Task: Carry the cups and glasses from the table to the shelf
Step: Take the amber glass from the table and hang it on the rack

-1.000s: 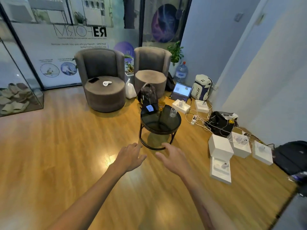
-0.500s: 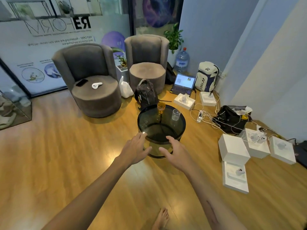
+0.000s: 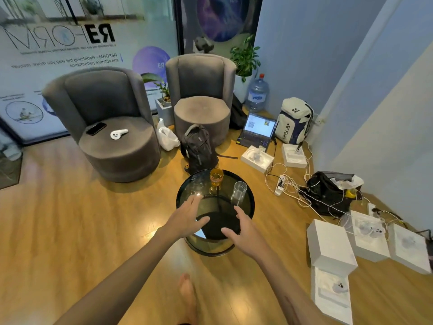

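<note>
Two drinking vessels stand on the round dark glass surface (image 3: 185,195) at the middle of the frame: one amber cup (image 3: 216,178) toward its far edge and one clear tall glass (image 3: 238,193) just right of it, near but apart. My left hand (image 3: 187,219) and right hand (image 3: 243,231) hover over the near half of the surface, apart from each other, fingers spread, holding nothing. Two grey armchairs (image 3: 112,125) fill the upper left and centre. A black backpack (image 3: 198,146) sits right behind the surface. White boxes (image 3: 330,245) and tangled cables (image 3: 293,184) crowd the floor at right. The amber cup is ribbed and translucent; the glass is plain, upright, see-through.
</note>
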